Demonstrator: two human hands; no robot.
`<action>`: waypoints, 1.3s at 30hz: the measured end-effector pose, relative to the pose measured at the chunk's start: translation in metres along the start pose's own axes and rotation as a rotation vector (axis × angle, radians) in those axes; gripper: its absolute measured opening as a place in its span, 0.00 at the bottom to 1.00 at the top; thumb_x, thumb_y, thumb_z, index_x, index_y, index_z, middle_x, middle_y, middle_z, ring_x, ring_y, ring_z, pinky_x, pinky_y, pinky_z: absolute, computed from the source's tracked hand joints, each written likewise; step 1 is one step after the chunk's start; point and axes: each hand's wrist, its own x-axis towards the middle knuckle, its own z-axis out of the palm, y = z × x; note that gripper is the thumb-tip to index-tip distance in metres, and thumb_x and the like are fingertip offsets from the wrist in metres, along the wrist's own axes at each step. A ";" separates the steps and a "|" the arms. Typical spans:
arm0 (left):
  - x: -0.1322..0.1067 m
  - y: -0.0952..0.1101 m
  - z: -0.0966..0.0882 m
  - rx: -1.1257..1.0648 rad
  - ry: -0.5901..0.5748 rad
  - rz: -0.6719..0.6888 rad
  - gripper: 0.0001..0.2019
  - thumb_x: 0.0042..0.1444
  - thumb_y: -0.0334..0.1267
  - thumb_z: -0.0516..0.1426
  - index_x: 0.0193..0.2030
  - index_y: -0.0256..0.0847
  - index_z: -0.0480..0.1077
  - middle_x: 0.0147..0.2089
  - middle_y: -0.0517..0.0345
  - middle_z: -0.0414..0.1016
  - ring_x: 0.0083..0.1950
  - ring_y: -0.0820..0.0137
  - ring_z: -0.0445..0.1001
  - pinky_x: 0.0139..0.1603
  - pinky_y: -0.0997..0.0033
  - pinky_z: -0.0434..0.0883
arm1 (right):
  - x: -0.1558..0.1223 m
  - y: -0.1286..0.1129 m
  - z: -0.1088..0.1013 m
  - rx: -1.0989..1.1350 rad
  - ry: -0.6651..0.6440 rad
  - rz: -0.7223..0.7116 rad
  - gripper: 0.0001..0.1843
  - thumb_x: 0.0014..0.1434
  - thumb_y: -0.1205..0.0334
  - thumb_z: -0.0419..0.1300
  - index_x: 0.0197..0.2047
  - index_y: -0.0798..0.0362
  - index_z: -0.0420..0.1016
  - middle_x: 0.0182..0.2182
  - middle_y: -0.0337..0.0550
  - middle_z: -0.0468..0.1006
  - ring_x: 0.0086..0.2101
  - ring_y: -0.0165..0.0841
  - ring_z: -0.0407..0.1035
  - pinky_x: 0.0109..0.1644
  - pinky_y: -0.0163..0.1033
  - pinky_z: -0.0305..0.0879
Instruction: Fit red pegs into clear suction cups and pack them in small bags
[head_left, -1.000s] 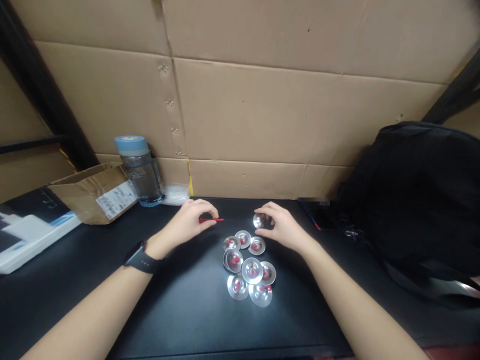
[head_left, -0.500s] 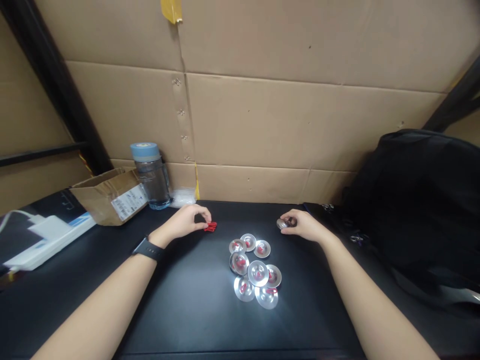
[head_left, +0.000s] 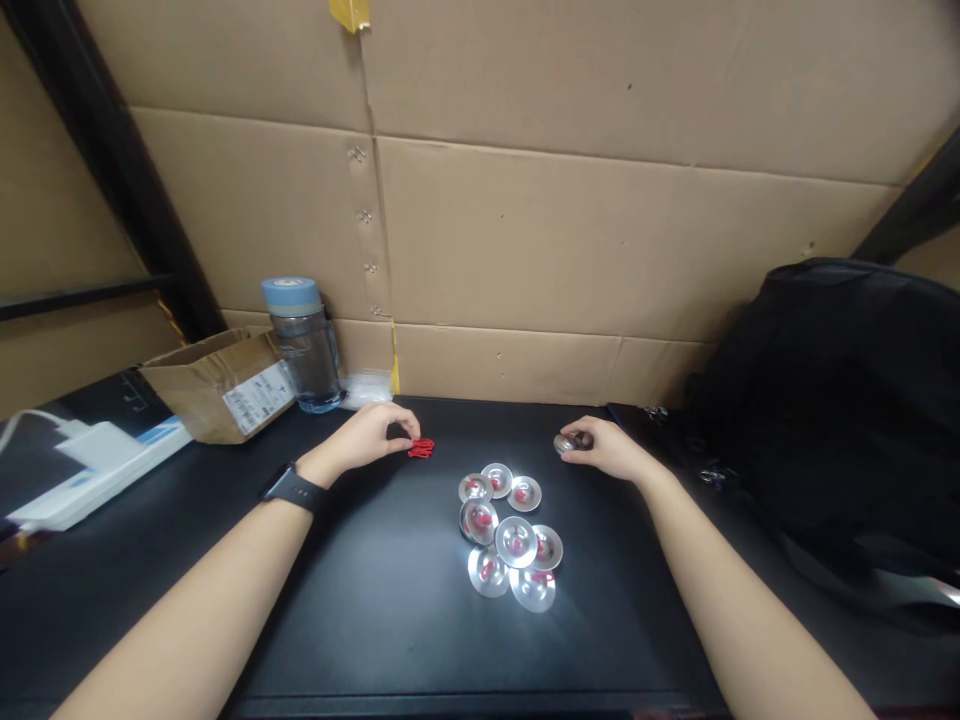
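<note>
A cluster of several small silver metal discs (head_left: 510, 535) with red pieces in their centres lies on the black table (head_left: 390, 610). My left hand (head_left: 371, 435), a black watch on its wrist, has its fingers pinched at a small pile of red pieces (head_left: 421, 449) left of the cluster. My right hand (head_left: 604, 447) rests on the table to the upper right of the cluster, its fingers closed around one silver disc (head_left: 564, 443).
A water bottle with a blue lid (head_left: 304, 345) and a torn cardboard package (head_left: 225, 382) stand at the back left, beside a white box with a cable (head_left: 82, 470). A black backpack (head_left: 832, 400) fills the right side. Cardboard sheets (head_left: 525, 220) form the back wall.
My right hand carried a silver disc from beside the cluster out to the right. My left hand brought a red piece down to the small red pile. The view shifted slightly.
</note>
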 end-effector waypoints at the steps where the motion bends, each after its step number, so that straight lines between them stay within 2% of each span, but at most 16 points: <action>1: 0.000 0.000 0.000 0.003 0.000 0.000 0.09 0.59 0.44 0.62 0.39 0.43 0.78 0.41 0.55 0.82 0.42 0.65 0.78 0.47 0.68 0.71 | 0.000 0.000 0.000 0.001 -0.002 -0.006 0.22 0.49 0.56 0.72 0.48 0.52 0.82 0.42 0.47 0.82 0.37 0.37 0.75 0.45 0.41 0.69; 9: 0.000 -0.001 0.000 0.064 0.012 0.013 0.08 0.58 0.42 0.62 0.42 0.44 0.79 0.44 0.56 0.82 0.45 0.64 0.78 0.52 0.66 0.70 | -0.001 -0.004 0.001 -0.069 -0.007 -0.043 0.20 0.53 0.58 0.70 0.49 0.52 0.82 0.45 0.49 0.82 0.41 0.39 0.76 0.49 0.42 0.69; 14: 0.000 0.003 -0.002 0.056 0.000 0.021 0.07 0.56 0.35 0.62 0.41 0.44 0.79 0.44 0.57 0.82 0.45 0.64 0.78 0.51 0.66 0.70 | -0.001 -0.008 0.000 -0.114 -0.017 -0.064 0.17 0.56 0.58 0.67 0.48 0.52 0.82 0.43 0.48 0.82 0.39 0.39 0.75 0.46 0.41 0.69; 19: 0.000 0.002 -0.002 0.089 0.021 -0.001 0.19 0.49 0.23 0.53 0.41 0.43 0.79 0.44 0.57 0.82 0.46 0.64 0.78 0.52 0.65 0.70 | -0.002 -0.012 0.000 -0.108 -0.022 -0.028 0.15 0.56 0.58 0.66 0.47 0.51 0.82 0.41 0.48 0.83 0.38 0.39 0.76 0.45 0.41 0.68; 24: 0.000 -0.001 -0.001 0.151 0.069 -0.025 0.19 0.51 0.23 0.51 0.42 0.43 0.78 0.45 0.56 0.81 0.48 0.64 0.77 0.54 0.65 0.70 | -0.002 -0.011 0.001 -0.110 -0.041 0.009 0.16 0.55 0.58 0.66 0.47 0.51 0.81 0.39 0.45 0.84 0.38 0.39 0.77 0.45 0.40 0.69; 27: 0.001 0.000 -0.001 0.170 0.098 -0.012 0.17 0.53 0.25 0.51 0.42 0.43 0.78 0.45 0.56 0.81 0.47 0.64 0.77 0.53 0.65 0.70 | -0.002 -0.014 0.000 -0.138 -0.019 -0.002 0.19 0.54 0.58 0.67 0.50 0.52 0.80 0.43 0.48 0.83 0.42 0.41 0.77 0.49 0.42 0.69; 30: 0.001 0.003 -0.001 0.187 0.115 0.016 0.16 0.54 0.26 0.52 0.42 0.43 0.77 0.44 0.56 0.81 0.46 0.64 0.77 0.53 0.65 0.70 | -0.006 -0.030 -0.003 -0.116 0.030 -0.086 0.23 0.54 0.57 0.68 0.53 0.52 0.79 0.50 0.51 0.80 0.49 0.43 0.74 0.55 0.45 0.67; 31: 0.001 0.005 0.000 0.192 0.117 0.027 0.15 0.55 0.26 0.52 0.42 0.43 0.77 0.44 0.56 0.81 0.46 0.64 0.77 0.52 0.65 0.70 | -0.008 -0.038 -0.003 -0.073 0.000 -0.119 0.23 0.55 0.55 0.68 0.54 0.51 0.79 0.50 0.51 0.79 0.48 0.42 0.74 0.54 0.44 0.68; 33: 0.002 0.010 0.001 0.203 0.117 0.050 0.14 0.55 0.26 0.52 0.41 0.43 0.77 0.43 0.56 0.81 0.45 0.63 0.76 0.52 0.64 0.70 | -0.013 -0.056 -0.003 0.053 -0.168 -0.158 0.25 0.55 0.49 0.69 0.54 0.49 0.79 0.45 0.46 0.81 0.41 0.38 0.74 0.46 0.41 0.69; 35: 0.003 0.016 0.004 0.214 0.114 0.070 0.14 0.56 0.25 0.52 0.41 0.43 0.76 0.43 0.56 0.80 0.46 0.63 0.76 0.52 0.64 0.69 | -0.018 -0.073 0.000 0.089 -0.313 -0.200 0.30 0.48 0.46 0.73 0.53 0.49 0.80 0.41 0.44 0.81 0.40 0.38 0.73 0.44 0.39 0.69; 37: 0.005 0.024 0.007 0.220 0.109 0.090 0.14 0.56 0.25 0.52 0.40 0.43 0.76 0.43 0.56 0.80 0.47 0.63 0.75 0.53 0.63 0.68 | -0.022 -0.087 0.004 0.064 -0.328 -0.227 0.31 0.42 0.46 0.77 0.49 0.49 0.82 0.40 0.43 0.81 0.40 0.38 0.73 0.44 0.38 0.67; 39: 0.006 0.034 0.012 0.219 0.103 0.113 0.13 0.57 0.25 0.52 0.40 0.44 0.75 0.43 0.56 0.79 0.49 0.63 0.74 0.54 0.62 0.66 | -0.024 -0.095 0.010 0.052 -0.317 -0.228 0.28 0.42 0.49 0.77 0.46 0.50 0.83 0.39 0.43 0.81 0.39 0.37 0.72 0.41 0.36 0.66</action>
